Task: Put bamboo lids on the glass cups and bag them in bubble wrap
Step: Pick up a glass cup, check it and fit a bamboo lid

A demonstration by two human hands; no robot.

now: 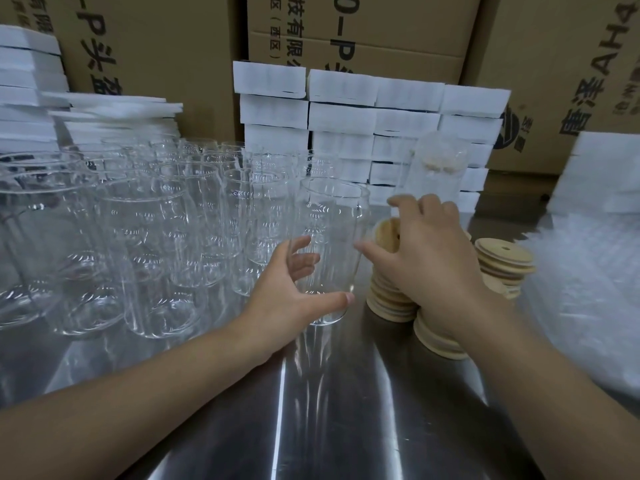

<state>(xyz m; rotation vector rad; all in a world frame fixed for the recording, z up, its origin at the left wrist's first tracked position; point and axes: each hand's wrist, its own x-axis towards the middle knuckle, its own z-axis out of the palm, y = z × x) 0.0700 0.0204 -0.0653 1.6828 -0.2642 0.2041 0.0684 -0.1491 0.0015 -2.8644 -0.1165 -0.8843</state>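
Left of the lid stacks (pixel 391 303), the left hand (pixel 291 292) wraps a glass cup (pixel 332 216), the right hand (pixel 426 258) pinches a bamboo lid (pixel 386 232); pressing it on crooked could tip the cup.

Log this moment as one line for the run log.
left hand: around upright glass cup | right hand: pinching tilted bamboo lid over lid stacks | cup: unlidded | bubble wrap: untouched
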